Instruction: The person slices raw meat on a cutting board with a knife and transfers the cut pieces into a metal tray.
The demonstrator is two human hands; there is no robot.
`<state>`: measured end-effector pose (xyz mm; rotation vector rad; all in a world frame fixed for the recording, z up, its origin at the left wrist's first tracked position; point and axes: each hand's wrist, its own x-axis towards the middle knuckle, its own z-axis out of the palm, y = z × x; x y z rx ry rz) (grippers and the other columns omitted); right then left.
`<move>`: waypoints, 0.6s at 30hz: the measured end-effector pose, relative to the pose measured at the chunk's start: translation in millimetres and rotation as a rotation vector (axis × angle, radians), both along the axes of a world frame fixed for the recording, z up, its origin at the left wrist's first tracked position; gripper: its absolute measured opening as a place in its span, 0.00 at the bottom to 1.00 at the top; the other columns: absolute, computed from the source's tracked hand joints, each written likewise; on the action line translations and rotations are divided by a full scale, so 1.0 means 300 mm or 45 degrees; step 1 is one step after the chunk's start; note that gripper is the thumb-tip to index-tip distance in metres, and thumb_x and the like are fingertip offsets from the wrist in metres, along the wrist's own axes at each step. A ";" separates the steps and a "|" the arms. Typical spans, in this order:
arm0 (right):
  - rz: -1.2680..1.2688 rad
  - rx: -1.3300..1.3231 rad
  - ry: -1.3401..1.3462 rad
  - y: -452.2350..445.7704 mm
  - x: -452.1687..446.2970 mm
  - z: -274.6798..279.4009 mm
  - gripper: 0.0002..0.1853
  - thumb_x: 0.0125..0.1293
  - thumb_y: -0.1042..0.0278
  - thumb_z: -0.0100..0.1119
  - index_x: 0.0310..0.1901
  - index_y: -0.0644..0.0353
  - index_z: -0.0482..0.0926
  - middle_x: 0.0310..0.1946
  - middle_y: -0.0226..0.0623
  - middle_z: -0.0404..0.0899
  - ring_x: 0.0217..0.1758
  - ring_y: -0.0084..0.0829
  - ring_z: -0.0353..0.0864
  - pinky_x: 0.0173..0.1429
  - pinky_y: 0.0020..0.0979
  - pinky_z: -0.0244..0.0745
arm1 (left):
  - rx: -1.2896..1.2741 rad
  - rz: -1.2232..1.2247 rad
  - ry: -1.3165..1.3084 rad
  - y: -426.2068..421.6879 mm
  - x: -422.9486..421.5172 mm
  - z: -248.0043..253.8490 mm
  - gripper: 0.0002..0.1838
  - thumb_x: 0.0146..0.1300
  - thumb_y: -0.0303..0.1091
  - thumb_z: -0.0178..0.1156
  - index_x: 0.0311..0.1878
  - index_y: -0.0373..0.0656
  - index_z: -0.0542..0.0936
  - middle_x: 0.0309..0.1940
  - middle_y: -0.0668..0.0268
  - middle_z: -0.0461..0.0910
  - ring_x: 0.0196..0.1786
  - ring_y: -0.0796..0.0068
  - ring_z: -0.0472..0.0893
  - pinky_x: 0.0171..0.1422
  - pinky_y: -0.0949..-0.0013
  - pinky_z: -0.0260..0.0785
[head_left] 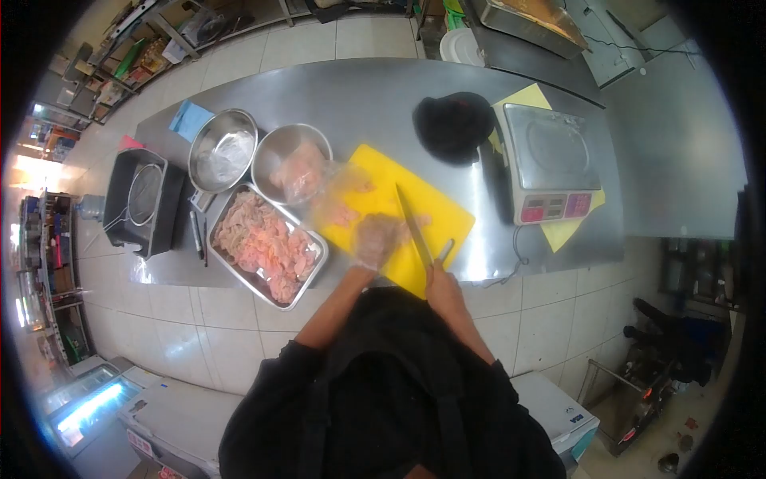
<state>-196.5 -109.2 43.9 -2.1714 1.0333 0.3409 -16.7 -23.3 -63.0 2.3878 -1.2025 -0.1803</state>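
My right hand (444, 289) grips the handle of a long knife (412, 217), its blade slanting up and left over a yellow cutting board (447, 207). My left hand (377, 238), in a clear plastic glove, is curled on the board left of the blade. Its fingers hold a piece of raw meat (416, 227), partly hidden by the hand and knife. More pale pink meat (343, 214) lies on the board's left side. A clear plastic bag (307, 182) with meat inside spreads from a steel bowl (279, 137) onto the board.
Left of the board stands a metal tray (309, 281) heaped with raw meat. Beyond are a second steel bowl (209, 132) and a grey bin (120, 184) holding a strainer (144, 194). A black cloth-like item (455, 126) and a scale (550, 160) sit at right.
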 end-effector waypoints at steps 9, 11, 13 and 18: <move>0.064 0.139 0.204 -0.001 -0.026 0.065 0.18 0.79 0.61 0.42 0.58 0.69 0.67 0.40 0.72 0.79 0.47 0.72 0.77 0.53 0.63 0.71 | -0.178 0.088 -0.284 -0.024 -0.043 -0.009 0.15 0.54 0.45 0.69 0.45 0.55 0.85 0.34 0.67 0.82 0.37 0.63 0.80 0.40 0.56 0.70; 0.078 0.135 0.189 -0.017 -0.031 0.038 0.17 0.78 0.63 0.42 0.56 0.71 0.67 0.41 0.72 0.79 0.47 0.72 0.77 0.52 0.62 0.71 | -0.208 0.088 -0.233 -0.037 -0.044 -0.019 0.13 0.55 0.43 0.68 0.44 0.55 0.84 0.33 0.67 0.81 0.35 0.62 0.79 0.38 0.57 0.69; 0.077 0.144 0.109 -0.035 0.027 -0.024 0.17 0.78 0.64 0.42 0.56 0.71 0.67 0.41 0.72 0.79 0.48 0.72 0.77 0.53 0.62 0.71 | -0.213 0.095 -0.146 -0.032 -0.057 -0.003 0.12 0.55 0.42 0.68 0.43 0.55 0.83 0.33 0.68 0.80 0.34 0.62 0.78 0.36 0.57 0.68; 0.138 0.055 -0.048 -0.082 0.220 -0.113 0.18 0.77 0.65 0.43 0.59 0.72 0.65 0.40 0.70 0.80 0.47 0.69 0.79 0.52 0.61 0.73 | -0.206 0.030 -0.290 -0.017 -0.060 0.040 0.05 0.60 0.39 0.65 0.37 0.55 0.80 0.31 0.67 0.78 0.36 0.63 0.78 0.38 0.57 0.68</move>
